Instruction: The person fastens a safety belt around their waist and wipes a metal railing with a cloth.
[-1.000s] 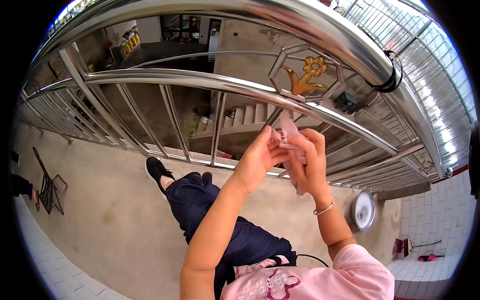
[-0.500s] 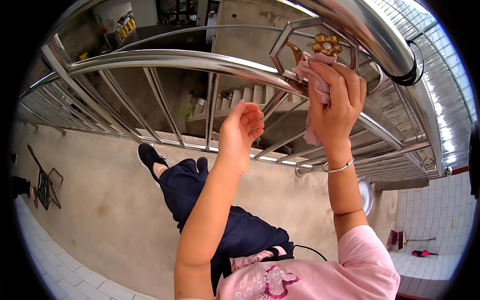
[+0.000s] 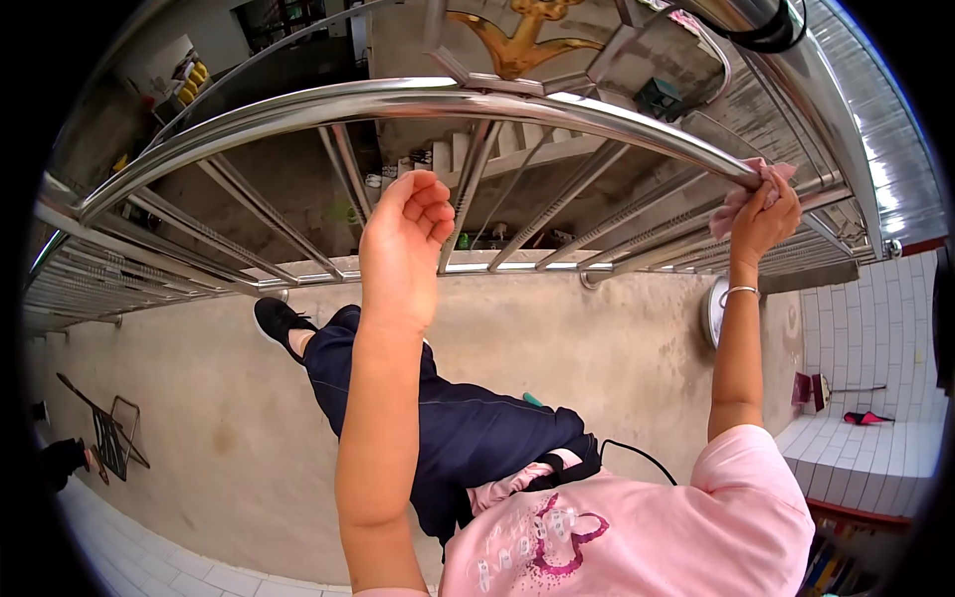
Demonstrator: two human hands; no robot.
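Observation:
A pink cloth is wrapped around the right part of the middle metal rail, and my right hand grips it there. My left hand is raised in front of the railing bars, palm partly turned to the right, fingers loosely curled and holding nothing. Above the rail, left of my right hand, a gold flower ornament sits in a metal frame that the top edge of the view cuts off.
A folding chair stands at the left, beside a person's foot. A metal basin leans near the railing at the right. Concrete stairs show below, beyond the bars. A dustpan is by the tiled wall.
My right hand has moved with the cloth from beside the flower ornament to the rail's right part. My left hand appears further left, and the view has shifted.

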